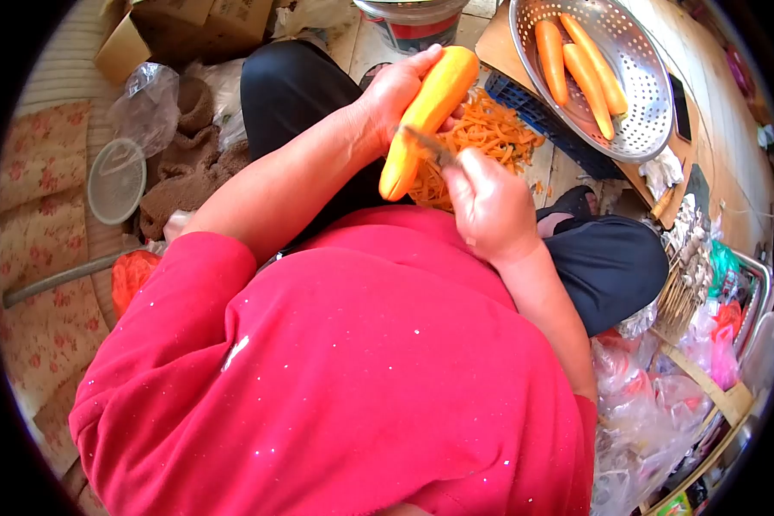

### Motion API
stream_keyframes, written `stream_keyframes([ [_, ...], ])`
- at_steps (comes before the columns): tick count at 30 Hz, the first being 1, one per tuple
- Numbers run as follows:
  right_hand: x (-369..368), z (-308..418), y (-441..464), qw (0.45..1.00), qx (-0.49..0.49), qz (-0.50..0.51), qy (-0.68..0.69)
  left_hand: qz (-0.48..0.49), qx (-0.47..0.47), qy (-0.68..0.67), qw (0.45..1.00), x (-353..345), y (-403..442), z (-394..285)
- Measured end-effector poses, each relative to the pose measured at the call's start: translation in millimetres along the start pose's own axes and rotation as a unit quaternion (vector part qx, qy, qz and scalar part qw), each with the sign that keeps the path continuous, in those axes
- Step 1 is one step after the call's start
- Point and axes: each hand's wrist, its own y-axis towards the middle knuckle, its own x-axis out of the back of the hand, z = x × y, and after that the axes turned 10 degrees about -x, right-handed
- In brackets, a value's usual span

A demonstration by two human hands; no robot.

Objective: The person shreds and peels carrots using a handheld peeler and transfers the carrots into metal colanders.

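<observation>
My left hand [396, 96] is wrapped round a large peeled-looking carrot [428, 120], held at a slant with its upper end away from me. In my closed right hand [493, 205] is a peeler [430, 144], its head lying against the side of the carrot. Its handle is mostly covered by my fingers. Beneath both hands lies a heap of orange carrot peelings [497, 136]. To the right, three carrots [586, 73] rest in a perforated metal colander [649, 95].
The colander stands on cardboard above a blue plastic crate [555, 129], with a phone [680, 110] beside it. A bucket [413, 24] is ahead. Cardboard boxes [189, 34] and a brown cloth [189, 193] lie left; plastic bags [654, 404] fill the lower right.
</observation>
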Motion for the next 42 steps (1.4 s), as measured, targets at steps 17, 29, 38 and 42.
stream_keyframes([
  [17, 9.2, -37.2, 23.6, 0.988, -0.106, -0.103, 0.037, 0.136, 0.01, 0.016, 0.991, 16.5, -18.3, 1.7],
  [29, -9.1, -69.4, 32.6, 0.972, -0.221, -0.077, -0.034, 0.151, 0.034, 0.064, 0.986, 20.4, -35.1, 8.7],
  [38, -15.4, -25.7, 15.1, 0.994, -0.057, -0.093, 0.014, 0.1, 0.086, -0.045, 0.99, 24.6, -15.9, 12.5],
  [42, -13.5, -14.9, 6.7, 0.998, -0.018, -0.063, 0.014, 0.061, 0.086, -0.069, 0.992, 33.4, -5.1, 21.5],
])
